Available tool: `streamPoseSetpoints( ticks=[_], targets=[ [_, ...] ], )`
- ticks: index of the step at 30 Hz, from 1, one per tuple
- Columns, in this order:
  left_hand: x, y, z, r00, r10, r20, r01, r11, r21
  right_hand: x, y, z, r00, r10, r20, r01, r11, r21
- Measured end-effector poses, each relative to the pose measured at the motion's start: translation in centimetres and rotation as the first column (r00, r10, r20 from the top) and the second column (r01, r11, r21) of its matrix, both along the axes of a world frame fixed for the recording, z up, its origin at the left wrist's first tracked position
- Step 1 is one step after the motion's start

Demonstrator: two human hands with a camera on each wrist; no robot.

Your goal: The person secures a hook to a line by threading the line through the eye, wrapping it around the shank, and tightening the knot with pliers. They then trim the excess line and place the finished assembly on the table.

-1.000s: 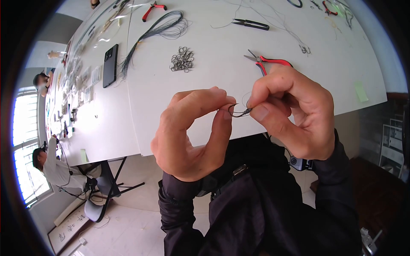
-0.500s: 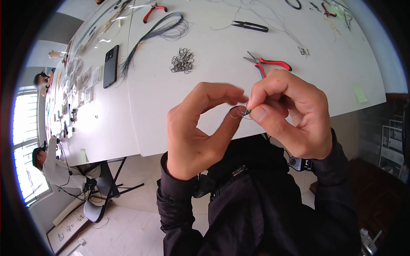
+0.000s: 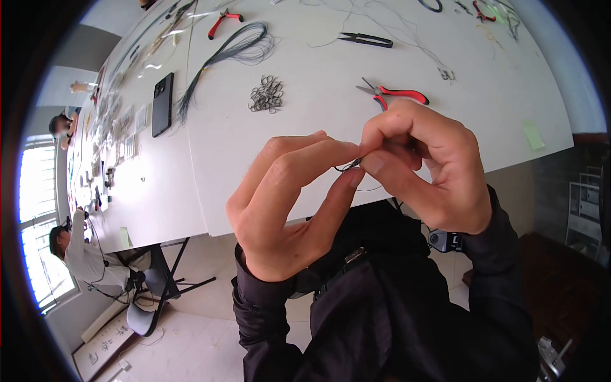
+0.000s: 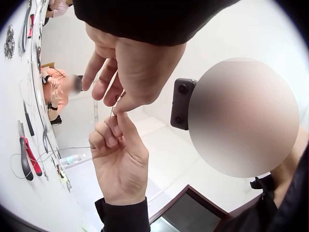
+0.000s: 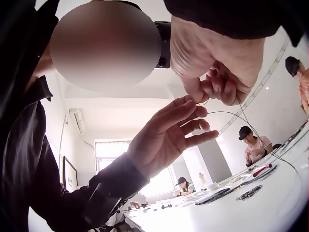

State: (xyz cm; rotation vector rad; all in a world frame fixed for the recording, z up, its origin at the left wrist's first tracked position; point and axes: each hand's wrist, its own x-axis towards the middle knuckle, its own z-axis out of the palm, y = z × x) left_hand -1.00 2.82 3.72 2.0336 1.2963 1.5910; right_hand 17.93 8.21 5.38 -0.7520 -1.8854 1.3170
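Observation:
Between my two hands is a small dark fish hook (image 3: 344,169) with thin fishing line (image 3: 369,190) at it. My right hand (image 3: 429,165) pinches the hook at its shank between thumb and forefinger, the other fingers folded in. My left hand (image 3: 289,197) comes from the other side, thumb tip just under the hook and forefinger tip above it, close against the right fingertips. I cannot tell whether the left fingertips grip it. From the right hand (image 5: 222,82), in the right wrist view, the line (image 5: 227,112) trails off in a long loop.
Beyond the hands lie a pile of fish hooks (image 3: 266,94), red-handled pliers (image 3: 404,95), black thread snips (image 3: 366,40) and a bundle of grey line (image 3: 238,48). A phone (image 3: 163,104) is at the left. The table (image 3: 286,226) ends just before my body.
The left hand let go of the hook's bend and lifted its forefinger, then closed in again near the right fingertips. The right hand keeps its pinch on the fish hook.

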Motion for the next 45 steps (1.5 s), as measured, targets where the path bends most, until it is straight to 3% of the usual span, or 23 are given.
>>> streamPoseSetpoints(
  ticks=[7,10,13,16,22,31,37,45],
  targets=[
    [0.4,0.0,-0.2,0.995,-0.028,0.092,0.029,0.999,-0.013,0.1,0.1,0.2,1.0,0.009,0.001,-0.009,1.0,-0.015],
    [-0.1,-0.4,-0.1,0.991,-0.109,0.077,0.113,0.992,-0.052,0.1,0.0,0.3,0.999,0.024,-0.031,-0.027,0.993,-0.116],
    [0.4,0.0,-0.3,0.983,-0.034,0.183,0.037,0.999,-0.014,0.2,0.2,0.0,0.998,0.053,-0.043,-0.058,0.993,-0.101],
    [0.5,0.0,-0.6,0.977,-0.026,0.214,0.028,1.0,-0.006,0.1,0.0,0.7,0.99,0.03,-0.138,-0.073,0.946,-0.316],
    [0.9,-0.6,-0.1,0.952,0.011,0.306,0.011,0.998,-0.068,0.2,0.4,0.0,0.991,0.071,-0.113,-0.099,0.958,-0.268],
    [0.9,-0.8,-0.1,0.964,-0.041,0.263,0.046,0.999,-0.015,-0.6,0.4,-0.5,0.973,0.075,-0.217,-0.126,0.965,-0.23],
    [1.0,-0.6,-0.3,0.977,0.053,0.208,-0.054,0.999,-0.004,-0.6,0.1,-0.3,0.986,0.043,-0.164,-0.07,0.984,-0.164],
    [1.1,-0.7,-0.5,0.941,0.086,0.327,-0.074,0.996,-0.049,-0.4,-0.2,0.1,0.995,0.037,-0.09,-0.053,0.981,-0.186]
  ],
)
